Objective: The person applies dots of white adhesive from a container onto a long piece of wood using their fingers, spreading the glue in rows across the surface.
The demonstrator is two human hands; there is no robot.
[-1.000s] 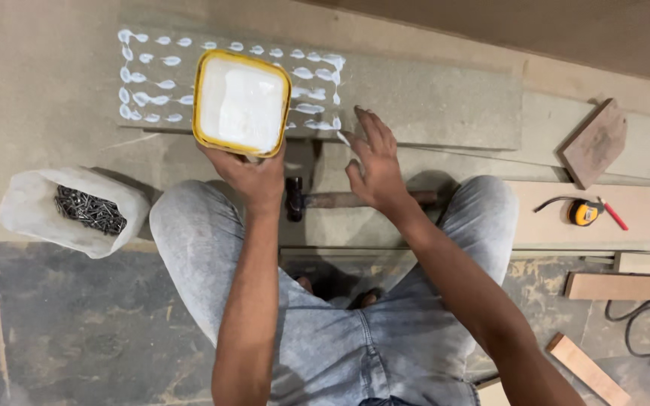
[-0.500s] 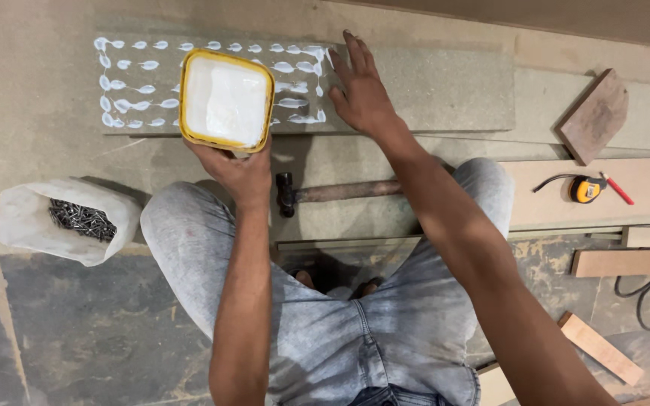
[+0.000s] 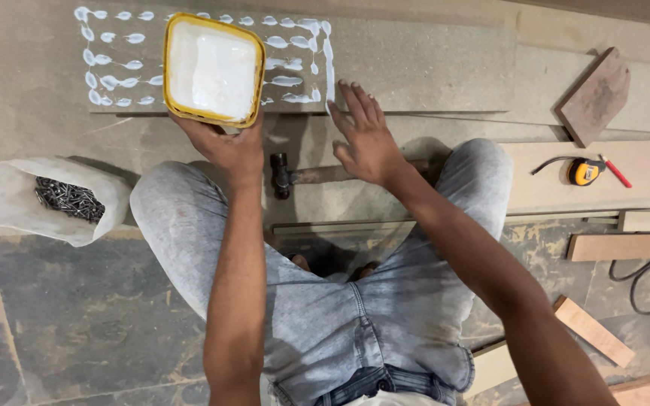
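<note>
Head camera, looking steeply down over a squatting person's knees to the floor.

There is one view only, taken from above the person and facing forward and down. Both forearms rise from the near edge, with the left hand (image 3: pixel 223 146) and right hand (image 3: pixel 366 139) close below the lens. The far edge ends at the glue-dotted board (image 3: pixel 415 60), the left edge at the bag of nails (image 3: pixel 47 199), and the right edge at the tape measure (image 3: pixel 584 171).
</note>
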